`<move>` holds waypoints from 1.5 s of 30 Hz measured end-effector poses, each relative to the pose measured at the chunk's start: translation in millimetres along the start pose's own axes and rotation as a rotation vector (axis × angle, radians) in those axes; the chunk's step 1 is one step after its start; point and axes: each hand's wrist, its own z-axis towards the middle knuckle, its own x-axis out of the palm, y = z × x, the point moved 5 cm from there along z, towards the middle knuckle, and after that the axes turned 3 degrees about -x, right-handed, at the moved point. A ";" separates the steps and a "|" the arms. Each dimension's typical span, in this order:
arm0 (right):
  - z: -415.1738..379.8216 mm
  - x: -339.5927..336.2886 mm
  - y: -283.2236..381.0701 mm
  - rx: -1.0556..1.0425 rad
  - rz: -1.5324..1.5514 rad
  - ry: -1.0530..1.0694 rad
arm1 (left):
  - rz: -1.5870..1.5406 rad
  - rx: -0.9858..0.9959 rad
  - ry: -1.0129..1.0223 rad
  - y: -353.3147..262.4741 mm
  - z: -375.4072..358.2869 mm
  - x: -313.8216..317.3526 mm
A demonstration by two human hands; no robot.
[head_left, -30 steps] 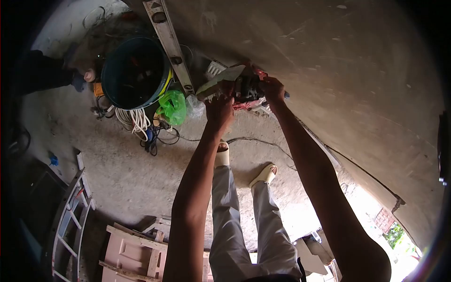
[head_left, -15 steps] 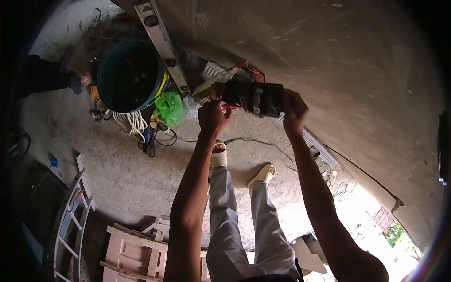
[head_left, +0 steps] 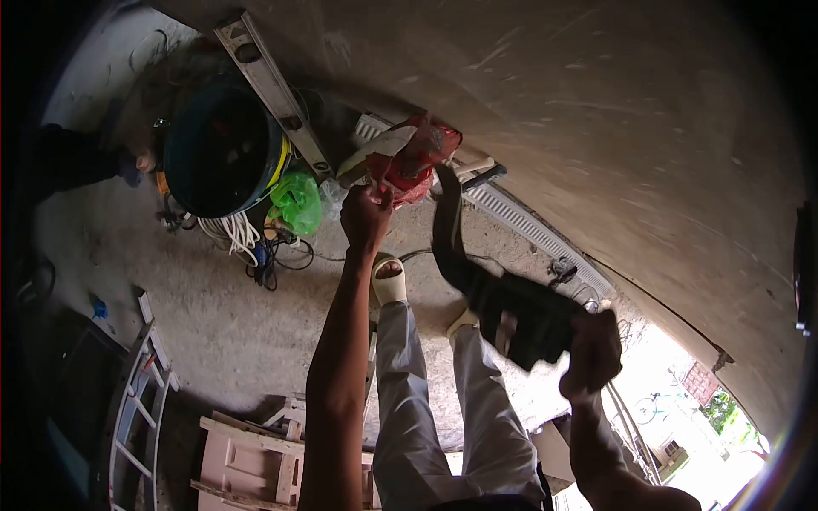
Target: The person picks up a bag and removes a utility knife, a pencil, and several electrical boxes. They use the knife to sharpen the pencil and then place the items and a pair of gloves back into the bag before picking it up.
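Note:
My left hand (head_left: 367, 217) is closed on a red plastic bag (head_left: 426, 153) near the wall, with a pale sheet or sack part beside it. In my right hand (head_left: 594, 353) is a black belt (head_left: 532, 315) with a wide, pouch-like section. Its long loose strap curves up and left toward the red bag. Motion blurs the black belt and my right hand. Below the belt are my legs in grey trousers and my cream slippers (head_left: 389, 279). A wooden handle (head_left: 475, 167) shows just right of the red bag.
A large dark bucket (head_left: 281, 162) stands at left with a spirit level (head_left: 271, 89) leaning beside it. A green plastic bag (head_left: 295, 203), coiled white cable (head_left: 235, 232) and black cords lie near it. A ladder (head_left: 128, 409) and pinkish panels (head_left: 247, 460) are lower left. Another person's dark sleeve (head_left: 77, 162) shows far left.
My right hand has swung down and right with the black belt, which has unfolded from a compact bundle into a trailing strap. The red bag is now more exposed at my left hand.

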 end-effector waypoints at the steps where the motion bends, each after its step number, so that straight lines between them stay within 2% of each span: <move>1: -9.1 -7.9 10.8 0.035 -0.029 0.066 | -0.029 -0.029 0.058 -0.2 3.1 0.0; 2: -19.5 -16.3 17.9 0.110 0.001 0.095 | -0.057 -0.060 0.118 0.6 4.8 0.8; 3: -28.2 -22.3 24.5 0.128 -0.010 0.182 | -0.057 -0.059 0.120 2.0 6.4 0.5; 4: -37.3 -28.3 31.9 0.197 0.103 0.206 | -0.066 -0.037 0.119 1.9 8.1 0.3; 5: -50.7 -31.1 41.0 0.234 0.074 0.218 | -0.076 -0.013 0.118 -0.7 11.1 -0.6; 6: -57.7 -36.8 47.1 0.270 0.168 0.389 | -0.079 -0.010 0.118 -2.3 15.0 -1.4; 7: -68.0 -40.6 52.3 0.367 0.193 0.438 | -0.100 -0.007 0.113 -4.4 18.1 -3.1; 12: -78.6 -42.9 66.7 0.283 0.188 0.352 | -0.057 0.039 0.166 -5.3 24.1 7.8; 13: -83.5 -40.9 67.4 0.268 0.201 0.353 | -0.046 0.114 0.154 -6.9 23.4 10.4; 14: -89.1 -37.1 66.9 0.276 0.212 0.375 | -0.033 0.188 0.144 -10.0 22.1 11.6; 17: -110.5 -27.5 72.1 0.320 0.246 0.461 | -0.018 0.248 0.088 -11.3 21.4 14.5; 19: -123.8 -18.1 70.4 0.355 0.258 0.511 | -0.006 0.165 0.169 -8.8 18.4 19.5; 24: -163.9 -6.9 64.6 0.464 0.175 0.627 | 0.080 0.244 0.106 -28.8 10.9 16.8; 28: -191.3 4.3 54.2 0.551 0.073 0.723 | 0.145 0.318 0.049 -22.5 5.6 25.3; 34: -227.4 15.1 41.0 0.644 -0.038 0.829 | 0.002 0.259 0.105 -11.0 0.4 12.8; 37: -237.1 20.9 38.4 0.666 -0.066 0.844 | -0.071 0.138 0.162 1.7 1.6 4.4; 41: -247.0 28.7 39.7 0.692 -0.073 0.891 | -0.107 0.210 0.142 12.3 -6.4 -5.0; 43: -250.4 33.2 39.5 0.713 -0.084 0.930 | -0.156 0.363 0.087 8.9 -12.7 -11.5; 45: -245.7 40.8 35.1 0.698 -0.125 0.907 | -0.182 0.280 0.123 12.8 -14.8 -15.0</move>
